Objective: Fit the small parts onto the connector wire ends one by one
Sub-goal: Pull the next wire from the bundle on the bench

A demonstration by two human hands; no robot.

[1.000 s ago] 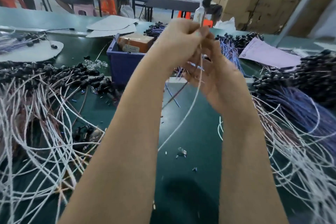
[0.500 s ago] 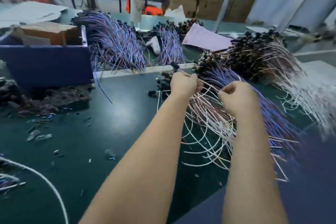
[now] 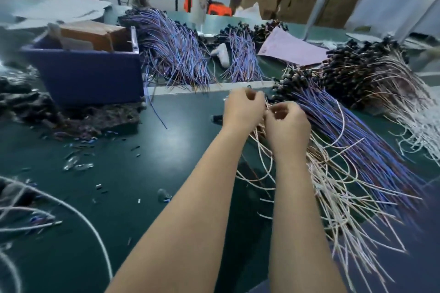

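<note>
While both arms reach out over the green surface [image 3: 166, 150], I see the left grip [image 3: 242, 108] and the right grip [image 3: 287, 126] meeting just above the pale wires [image 3: 333, 197], close to the black connector heads [image 3: 292, 78] of the fanned bundle. The right grip pinches one of those pale wires between thumb and forefinger. The left grip is curled with its fingertips at the same strands, but through the blur I cannot tell whether it has hold. Well to the left, small loose parts [image 3: 78, 164] lie scattered before the blue bin [image 3: 90, 74].
</note>
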